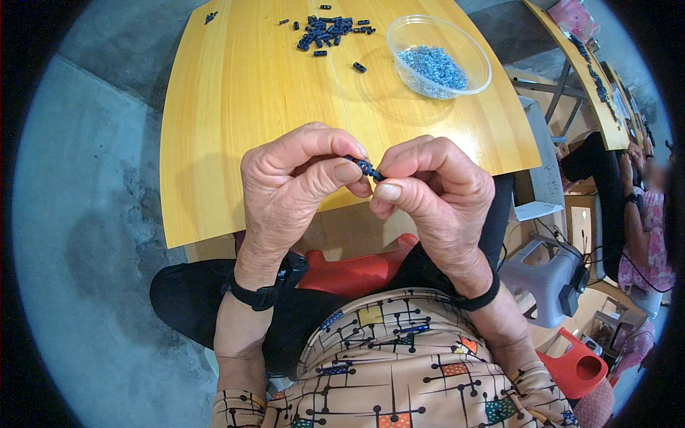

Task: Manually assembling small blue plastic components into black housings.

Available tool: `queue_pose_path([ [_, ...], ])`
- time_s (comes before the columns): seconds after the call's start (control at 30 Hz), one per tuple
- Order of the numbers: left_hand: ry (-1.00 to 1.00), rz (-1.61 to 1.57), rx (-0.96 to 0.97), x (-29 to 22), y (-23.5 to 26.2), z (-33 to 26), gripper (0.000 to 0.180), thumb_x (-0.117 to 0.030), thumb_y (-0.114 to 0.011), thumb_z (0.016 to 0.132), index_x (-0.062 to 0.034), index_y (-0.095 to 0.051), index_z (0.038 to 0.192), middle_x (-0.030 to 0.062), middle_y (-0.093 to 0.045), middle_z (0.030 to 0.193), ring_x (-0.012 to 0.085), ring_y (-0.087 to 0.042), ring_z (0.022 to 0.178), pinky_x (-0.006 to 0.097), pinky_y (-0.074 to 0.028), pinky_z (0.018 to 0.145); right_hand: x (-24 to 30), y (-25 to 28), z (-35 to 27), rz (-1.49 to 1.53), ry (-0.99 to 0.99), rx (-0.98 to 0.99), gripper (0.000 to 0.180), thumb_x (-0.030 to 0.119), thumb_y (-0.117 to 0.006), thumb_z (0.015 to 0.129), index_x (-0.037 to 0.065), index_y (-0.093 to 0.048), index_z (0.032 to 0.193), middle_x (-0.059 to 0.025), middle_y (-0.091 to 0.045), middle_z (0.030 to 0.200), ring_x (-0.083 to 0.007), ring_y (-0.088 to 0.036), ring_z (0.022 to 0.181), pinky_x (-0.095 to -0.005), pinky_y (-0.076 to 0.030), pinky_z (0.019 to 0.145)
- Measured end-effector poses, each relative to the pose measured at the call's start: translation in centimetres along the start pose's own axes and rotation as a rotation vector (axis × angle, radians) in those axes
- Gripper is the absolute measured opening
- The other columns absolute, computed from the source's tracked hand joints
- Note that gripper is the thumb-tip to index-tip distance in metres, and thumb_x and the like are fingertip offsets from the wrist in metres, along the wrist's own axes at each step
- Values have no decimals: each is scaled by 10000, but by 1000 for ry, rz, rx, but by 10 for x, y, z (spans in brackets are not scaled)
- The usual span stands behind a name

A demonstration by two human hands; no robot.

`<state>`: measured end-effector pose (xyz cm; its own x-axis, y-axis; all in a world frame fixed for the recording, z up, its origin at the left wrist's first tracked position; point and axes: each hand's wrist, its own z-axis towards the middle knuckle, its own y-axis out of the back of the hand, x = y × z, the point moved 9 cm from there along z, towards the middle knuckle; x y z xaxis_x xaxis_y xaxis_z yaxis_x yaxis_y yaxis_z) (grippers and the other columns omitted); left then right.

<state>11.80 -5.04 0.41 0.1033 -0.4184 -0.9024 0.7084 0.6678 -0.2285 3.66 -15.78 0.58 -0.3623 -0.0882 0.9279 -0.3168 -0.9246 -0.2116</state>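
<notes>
Pinched closed between thumb and forefinger of the left hand [300,178], one end of a small black part [365,167], held up over the near edge of the yellow table [228,107], just above the lap. Gripped at its other end by the fingertips of the right hand [435,185], likewise closed, both thumbs meeting under it; hidden behind the fingers, whatever else may be going into it. Best done, probably, with elbows tucked and wrists close, keeping the piece squarely between the pads, pressing straight along its length rather than twisting, and holding it over the table instead of the lap, so as not to lose a dropped piece on the floor. Farther back on the table, well apart from the hands, a loose heap of black pieces [328,32], a few strays beside it. To the right of the heap, a clear plastic bowl [464,50], upright, holding a low mound of tiny grey-blue metal bits [435,68], perhaps a quarter full.
</notes>
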Motion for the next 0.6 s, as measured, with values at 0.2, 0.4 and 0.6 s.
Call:
queue_pose_path([
  [0.2, -87, 121, 45, -9, -6, -2, 119, 1, -656, 754, 34, -619, 862, 86, -619, 773, 134, -628, 670, 206, -509, 601, 9, 0, -4, -62, 100, -24, 111, 7, -683, 745, -9, -586, 798, -51, -609, 724, -70, -562, 585, -188, -461, 511],
  [0.4, -95, 235, 4, -13, -5, -3, 187, -127, -700, 730, 13, -609, 813, 92, -590, 747, 164, -571, 679, 255, -463, 601, 9, -1, -4, -48, 106, 0, 126, 13, -691, 737, -8, -582, 796, -52, -603, 735, -74, -560, 590, -191, -457, 513],
  [0.6, -201, 334, 59, -21, -10, -3, 187, -125, -703, 725, 13, -613, 813, 105, -595, 756, 164, -569, 681, 253, -461, 589, 10, 0, -4, -67, 111, 21, 149, 32, -705, 728, -3, -578, 798, -45, -602, 736, -70, -565, 603, -188, -459, 521],
])
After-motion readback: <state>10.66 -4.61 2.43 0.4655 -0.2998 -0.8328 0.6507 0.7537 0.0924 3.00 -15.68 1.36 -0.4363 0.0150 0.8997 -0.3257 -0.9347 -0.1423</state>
